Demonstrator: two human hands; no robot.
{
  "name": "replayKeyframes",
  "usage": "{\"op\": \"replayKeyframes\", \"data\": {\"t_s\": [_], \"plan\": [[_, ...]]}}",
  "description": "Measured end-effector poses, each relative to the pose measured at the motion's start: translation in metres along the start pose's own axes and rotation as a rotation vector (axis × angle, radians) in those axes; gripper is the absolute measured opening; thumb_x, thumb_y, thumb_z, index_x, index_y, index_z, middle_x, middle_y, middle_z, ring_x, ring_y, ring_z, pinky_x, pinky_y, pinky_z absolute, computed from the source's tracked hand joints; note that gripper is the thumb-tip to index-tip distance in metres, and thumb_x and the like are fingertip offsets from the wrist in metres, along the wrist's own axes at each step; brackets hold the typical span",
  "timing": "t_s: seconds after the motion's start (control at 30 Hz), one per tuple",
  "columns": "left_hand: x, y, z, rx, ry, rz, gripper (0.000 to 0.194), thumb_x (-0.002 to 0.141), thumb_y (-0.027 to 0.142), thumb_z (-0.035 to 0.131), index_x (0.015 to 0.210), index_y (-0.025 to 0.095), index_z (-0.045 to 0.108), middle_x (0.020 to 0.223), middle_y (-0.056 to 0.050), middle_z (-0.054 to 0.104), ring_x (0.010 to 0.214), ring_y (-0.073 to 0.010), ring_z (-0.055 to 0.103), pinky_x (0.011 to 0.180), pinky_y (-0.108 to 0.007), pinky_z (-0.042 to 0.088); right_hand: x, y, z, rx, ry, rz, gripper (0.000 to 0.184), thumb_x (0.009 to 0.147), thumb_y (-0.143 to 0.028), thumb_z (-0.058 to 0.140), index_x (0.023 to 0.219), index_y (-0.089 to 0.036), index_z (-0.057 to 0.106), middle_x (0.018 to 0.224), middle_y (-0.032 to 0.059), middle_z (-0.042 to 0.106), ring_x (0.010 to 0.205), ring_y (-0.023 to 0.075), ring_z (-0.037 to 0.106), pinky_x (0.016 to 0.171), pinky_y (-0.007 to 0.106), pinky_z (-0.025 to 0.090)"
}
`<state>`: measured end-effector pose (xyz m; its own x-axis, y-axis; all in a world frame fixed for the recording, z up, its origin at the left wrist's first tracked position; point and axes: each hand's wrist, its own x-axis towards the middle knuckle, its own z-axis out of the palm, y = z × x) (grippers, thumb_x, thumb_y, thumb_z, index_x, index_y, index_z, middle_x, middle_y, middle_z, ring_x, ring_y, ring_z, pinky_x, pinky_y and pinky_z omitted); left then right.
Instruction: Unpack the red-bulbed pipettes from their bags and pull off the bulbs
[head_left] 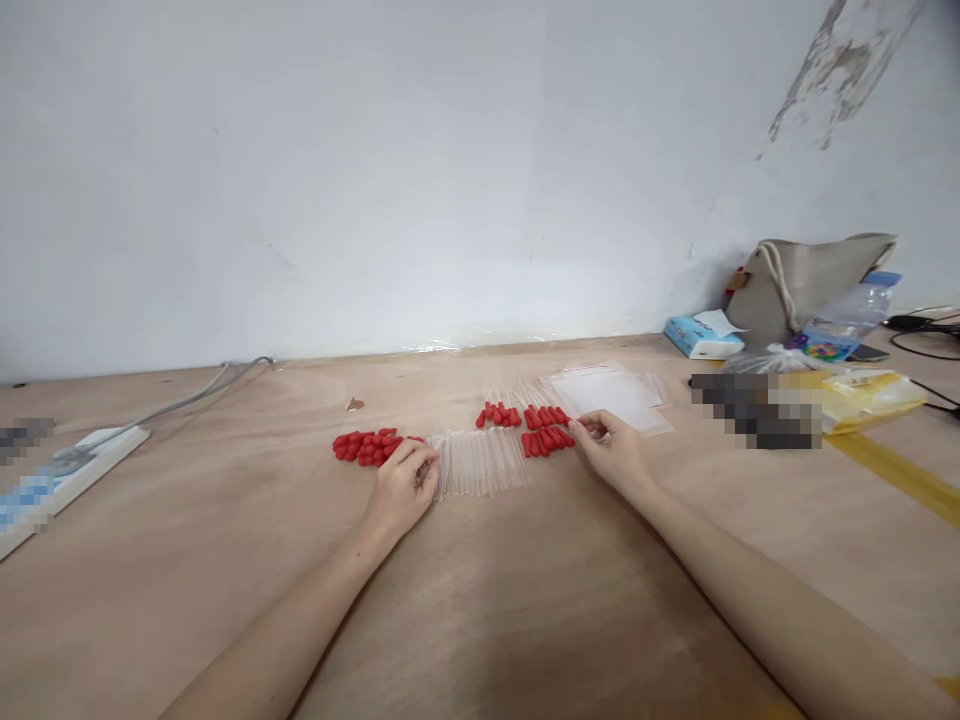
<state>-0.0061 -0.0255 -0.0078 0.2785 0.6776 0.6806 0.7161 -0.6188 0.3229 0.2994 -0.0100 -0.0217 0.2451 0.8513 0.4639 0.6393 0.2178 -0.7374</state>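
My left hand [401, 488] rests with curled fingers between a pile of red rubber bulbs [360, 447] and a row of thin clear tubes [480, 462]. What its fingertips hold, if anything, is hidden. To the right, my right hand [615, 455] pinches at a red rubber bulb [571, 424] at the end of a row. Two short rows of red bulbs [547, 441] lie side by side near it, and another small group of bulbs [499, 414] sits behind the tubes. More clear tubes [517, 394] lie farther back.
Flat clear plastic bags [619, 395] lie behind my right hand. At the back right stand a tissue pack [703, 336], a grey bag [810, 280] and a plastic bottle [870, 305]. A power strip [97, 470] with a grey cable [202, 393] is at left. The wall bounds the table's back.
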Motion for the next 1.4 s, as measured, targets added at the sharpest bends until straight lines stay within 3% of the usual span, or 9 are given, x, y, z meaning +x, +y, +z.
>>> {"op": "replayKeyframes", "data": {"t_s": [0.2,0.47,0.6,0.77,0.9,1.13,1.4], "plan": [[-0.001,0.007,0.001,-0.018,-0.035,0.094,0.017,0.078,0.022,0.052,0.091,0.016,0.061,0.087,-0.005,0.058,0.082,-0.0144,0.057,0.073,-0.026,0.049,0.000,-0.001,-0.001,-0.133,-0.029,-0.013,0.022,0.073,-0.041,0.052,0.076,-0.020,0.060,0.073,0.0019,0.065,0.069,0.0168,0.055,0.064,0.028,0.039],[-0.002,0.008,0.000,-0.024,-0.095,0.107,0.025,0.076,0.033,0.060,0.094,0.016,0.060,0.089,-0.006,0.058,0.083,-0.0152,0.056,0.076,-0.028,0.049,-0.002,-0.012,0.000,-0.243,-0.065,-0.059,0.018,0.075,-0.039,0.052,0.075,-0.023,0.060,0.073,0.0016,0.065,0.077,0.0197,0.056,0.071,0.032,0.037],[-0.004,0.009,-0.005,-0.024,-0.053,0.092,0.021,0.078,0.028,0.056,0.095,0.016,0.060,0.090,-0.006,0.057,0.085,-0.0157,0.055,0.077,-0.029,0.048,-0.002,-0.011,-0.001,-0.246,-0.054,-0.071,0.023,0.080,-0.038,0.045,0.077,-0.023,0.061,0.078,0.0025,0.066,0.078,0.0197,0.057,0.073,0.032,0.036],[-0.008,0.008,-0.012,-0.017,0.014,0.062,0.020,0.081,0.023,0.052,0.098,0.018,0.060,0.090,-0.005,0.058,0.085,-0.0159,0.054,0.077,-0.031,0.046,0.002,-0.007,-0.003,-0.133,0.006,0.014,0.025,0.082,-0.035,0.040,0.091,-0.021,0.058,0.081,0.0030,0.067,0.077,0.0174,0.058,0.073,0.031,0.036],[-0.008,0.006,-0.014,0.030,0.070,0.062,0.020,0.080,0.021,0.052,0.098,0.018,0.060,0.088,-0.005,0.059,0.083,-0.0163,0.054,0.078,-0.033,0.044,0.009,-0.017,-0.003,-0.228,-0.002,-0.003,0.023,0.078,-0.036,0.044,0.082,-0.022,0.063,0.081,0.0027,0.066,0.080,0.0189,0.054,0.078,0.035,0.031],[-0.009,0.001,-0.010,0.098,0.070,0.074,0.017,0.078,0.023,0.055,0.092,0.019,0.062,0.085,-0.004,0.060,0.080,-0.0170,0.053,0.075,-0.034,0.043,0.019,-0.050,0.016,-0.477,-0.134,-0.104,0.028,0.074,-0.048,0.049,0.071,-0.027,0.068,0.084,0.0030,0.063,0.087,0.0210,0.046,0.075,0.038,0.022],[-0.008,0.001,-0.010,0.077,0.074,0.070,0.019,0.079,0.023,0.053,0.095,0.019,0.061,0.087,-0.005,0.059,0.083,-0.0176,0.053,0.078,-0.035,0.043,0.021,-0.056,0.034,-0.548,-0.139,-0.029,0.027,0.076,-0.036,0.047,0.064,-0.022,0.067,0.081,0.0070,0.063,0.086,0.0229,0.047,0.072,0.039,0.023]]}}
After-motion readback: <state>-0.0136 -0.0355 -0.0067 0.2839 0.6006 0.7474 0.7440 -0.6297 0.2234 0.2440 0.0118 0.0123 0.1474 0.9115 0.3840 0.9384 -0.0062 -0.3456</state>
